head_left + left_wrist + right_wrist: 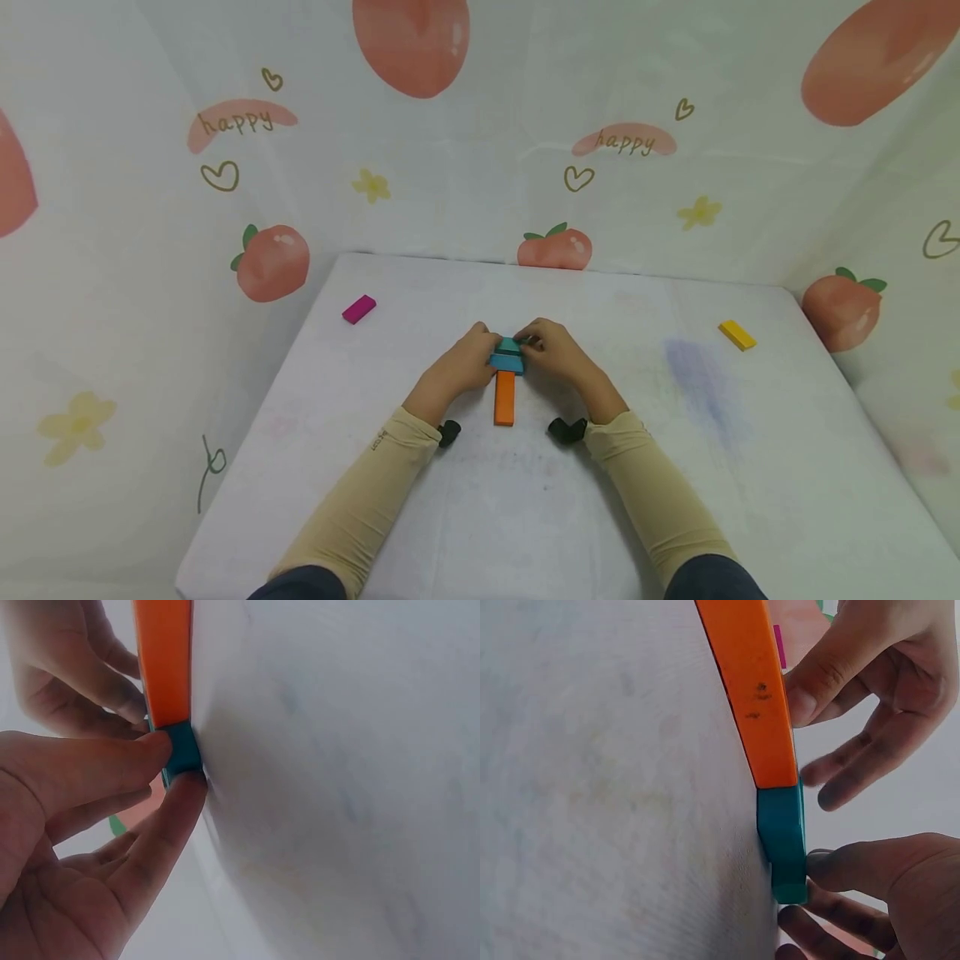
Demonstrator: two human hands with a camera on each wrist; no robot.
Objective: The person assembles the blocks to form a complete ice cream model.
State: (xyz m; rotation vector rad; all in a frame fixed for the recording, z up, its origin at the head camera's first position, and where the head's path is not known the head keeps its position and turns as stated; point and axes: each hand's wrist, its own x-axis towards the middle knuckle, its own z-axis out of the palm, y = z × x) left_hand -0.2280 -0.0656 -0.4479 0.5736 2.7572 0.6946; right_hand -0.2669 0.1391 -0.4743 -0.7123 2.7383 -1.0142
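Note:
An orange rectangular block [505,398] lies flat, lengthwise, its far end against a blue trapezoid block [507,363]. Just beyond the blue one lies a green-teal trapezoid block [509,345]. From the left, my left hand [471,360] pinches the end of the blue block [182,750] with thumb and finger, as the left wrist view shows. On the other side, my right hand [558,354] has its thumb and fingers at the right end of the green-teal block [789,883], gripping it. Fingers partly cover both trapezoids in the head view.
A magenta block [359,309] lies at the table's far left and a yellow block [737,335] at its far right. Patterned cloth [465,200] rises behind the white table [480,517]. Dark wrist-worn devices [567,431] sit beneath the wrists.

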